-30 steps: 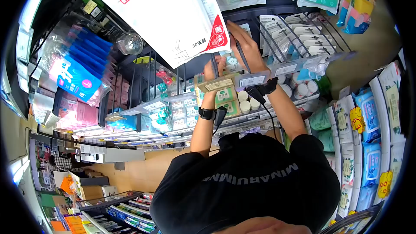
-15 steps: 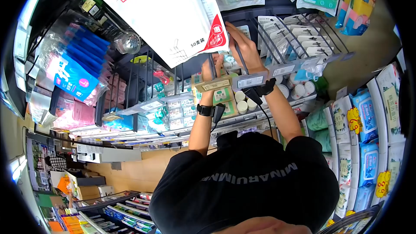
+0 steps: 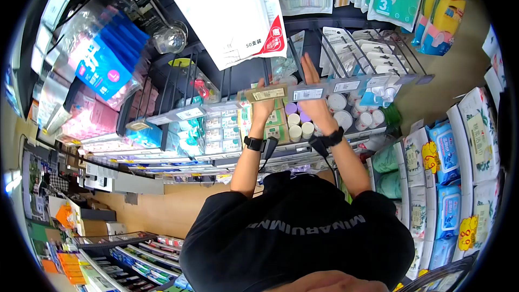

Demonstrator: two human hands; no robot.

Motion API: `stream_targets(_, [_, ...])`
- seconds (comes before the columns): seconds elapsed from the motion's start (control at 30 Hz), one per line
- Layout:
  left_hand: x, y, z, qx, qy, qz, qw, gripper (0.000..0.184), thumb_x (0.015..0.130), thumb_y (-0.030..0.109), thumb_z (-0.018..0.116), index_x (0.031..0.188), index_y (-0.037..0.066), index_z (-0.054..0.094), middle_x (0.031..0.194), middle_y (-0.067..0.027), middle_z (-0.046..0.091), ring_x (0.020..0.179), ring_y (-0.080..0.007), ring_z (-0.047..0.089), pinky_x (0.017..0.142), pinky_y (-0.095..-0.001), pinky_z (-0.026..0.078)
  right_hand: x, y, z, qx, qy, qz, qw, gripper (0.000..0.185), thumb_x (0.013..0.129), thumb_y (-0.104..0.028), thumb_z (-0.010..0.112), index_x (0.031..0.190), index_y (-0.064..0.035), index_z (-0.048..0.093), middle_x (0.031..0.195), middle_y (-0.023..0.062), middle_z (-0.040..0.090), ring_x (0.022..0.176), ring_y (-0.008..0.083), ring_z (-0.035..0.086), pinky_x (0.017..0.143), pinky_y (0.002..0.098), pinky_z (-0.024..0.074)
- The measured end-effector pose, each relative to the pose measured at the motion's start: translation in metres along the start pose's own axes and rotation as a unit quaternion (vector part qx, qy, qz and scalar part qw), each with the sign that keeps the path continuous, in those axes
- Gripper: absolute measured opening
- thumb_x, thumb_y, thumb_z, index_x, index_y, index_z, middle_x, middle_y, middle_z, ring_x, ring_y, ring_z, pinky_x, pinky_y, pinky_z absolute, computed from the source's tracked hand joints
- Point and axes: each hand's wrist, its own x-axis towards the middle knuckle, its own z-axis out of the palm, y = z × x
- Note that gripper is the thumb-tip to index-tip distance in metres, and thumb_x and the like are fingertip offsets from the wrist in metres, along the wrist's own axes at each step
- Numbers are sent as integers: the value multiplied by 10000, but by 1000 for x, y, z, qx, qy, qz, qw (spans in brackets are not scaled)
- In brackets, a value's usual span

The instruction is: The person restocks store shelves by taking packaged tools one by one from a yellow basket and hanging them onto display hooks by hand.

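Note:
My left hand (image 3: 262,110) is behind a yellowish price-tag holder (image 3: 268,93) at the front of a hanging hook. Its fingertips show above the tag, stretched upward, and the rest of the fingers are hidden. My right hand (image 3: 318,112) reaches up behind the neighbouring price-tag holder (image 3: 308,94), fingers straight and flat beside a metal hook, holding nothing visible. Between and beyond the hands hangs a clear plastic packet (image 3: 291,54) with a pale item inside; I cannot make out its kind. A large white packet (image 3: 232,16) hangs to the left, above my left hand.
White carded packs (image 3: 373,51) hang on hooks to the right. Below the hooks stand small boxes (image 3: 221,132) and round tubs (image 3: 341,120). Blue glove-like packs (image 3: 108,70) hang at left. Blue wipe packs (image 3: 447,148) fill a rack at right.
My right hand has come back toward me, and its bent fingers are now straight. My left hand's fingers have moved left, away from the middle. The camera view has shifted slightly.

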Motion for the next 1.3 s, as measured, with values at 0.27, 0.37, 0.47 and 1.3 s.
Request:
stream_targets(0.27, [-127,57,-8,-21,-69,-112,991,404,985,135,617,1336,-39,518,1271,-167,640,1130,-188,632,947,-300,498,-103,-85,-67,119,-129,201,964,537,918,-49,642,1412,7,438,1251,209,628,1146,332,624,968,381,486])
stream_targets(0.37, [-187,81,-4,-85,-68,-138,984,361,998,95,586,1330,-37,528,1266,-160,645,1147,-188,624,964,-296,493,-140,-110,-100,232,-153,302,912,474,946,-53,623,1389,-10,460,1178,161,673,1048,232,667,929,348,500])
stream_targets(0.47, [-246,117,7,-114,-62,-148,981,340,1009,110,575,1311,-42,540,1247,-147,656,1155,-183,620,979,-302,490,-174,-136,-136,266,-145,326,895,441,970,-51,599,1385,-16,455,1156,132,683,988,177,675,898,315,504])
stream_targets(1.3, [-506,233,25,-163,-99,-107,976,326,995,92,584,1299,-20,544,1250,-148,649,1116,-187,632,956,-309,477,-311,-336,-279,370,-77,367,850,517,962,-63,580,1429,5,367,1149,151,636,974,171,631,891,304,492])
